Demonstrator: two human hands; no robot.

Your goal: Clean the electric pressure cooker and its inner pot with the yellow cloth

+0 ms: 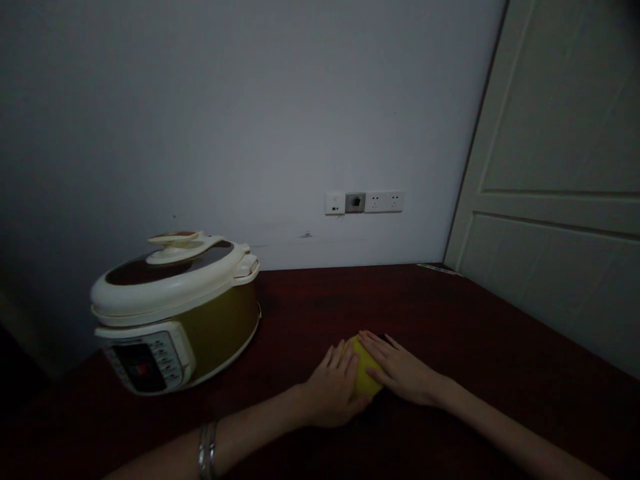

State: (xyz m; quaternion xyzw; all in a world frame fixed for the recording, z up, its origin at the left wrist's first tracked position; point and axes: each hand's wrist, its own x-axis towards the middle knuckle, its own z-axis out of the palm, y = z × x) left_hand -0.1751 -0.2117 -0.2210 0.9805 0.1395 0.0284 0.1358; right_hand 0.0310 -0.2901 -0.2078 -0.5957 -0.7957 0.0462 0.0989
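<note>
A small yellow cloth, apparently folded, lies on the dark red table between my two hands. My left hand holds it from the left, fingers together along its upper left side and thumb at its lower edge. From the right, my right hand grips it, with fingers laid over its top and the thumb on its face. Much of the cloth is covered by the hands, so its full shape is hidden. Two silver bangles circle my left wrist.
An electric pressure cooker, white and olive with its lid on, stands on the table to the left. Sockets and a switch plate sit on the wall behind. At the right, a pale panelled door borders the table; a thin strip lies at the far corner.
</note>
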